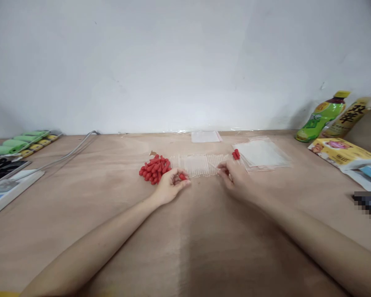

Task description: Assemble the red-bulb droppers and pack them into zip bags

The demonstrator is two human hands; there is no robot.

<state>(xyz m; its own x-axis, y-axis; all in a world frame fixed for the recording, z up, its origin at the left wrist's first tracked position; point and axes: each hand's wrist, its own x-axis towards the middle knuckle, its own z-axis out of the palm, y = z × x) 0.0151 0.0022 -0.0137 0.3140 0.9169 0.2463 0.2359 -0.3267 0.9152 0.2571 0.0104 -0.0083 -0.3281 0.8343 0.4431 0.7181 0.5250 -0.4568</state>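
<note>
My left hand [170, 186] is closed, with a red rubber dropper bulb [182, 177] pinched between thumb and fingers. Beside it, to the left, lies a heap of red rubber bulbs [154, 168]. A row of thin clear dropper tubes [194, 166] stretches between the two hands, laid side by side. My right hand [233, 176] pinches one slim clear dropper tube [212, 165], which points left over the row. Just beyond the right fingers, a few red bulbs [236, 154] sit at the row's right end.
Clear plastic bags [262, 152] are stacked at the right, and a smaller bag [206, 136] lies by the wall. Farther right stand a green bottle [323, 117] and a yellow box [343, 152]. A power strip [17, 189] with a grey cable [72, 152] is at the left.
</note>
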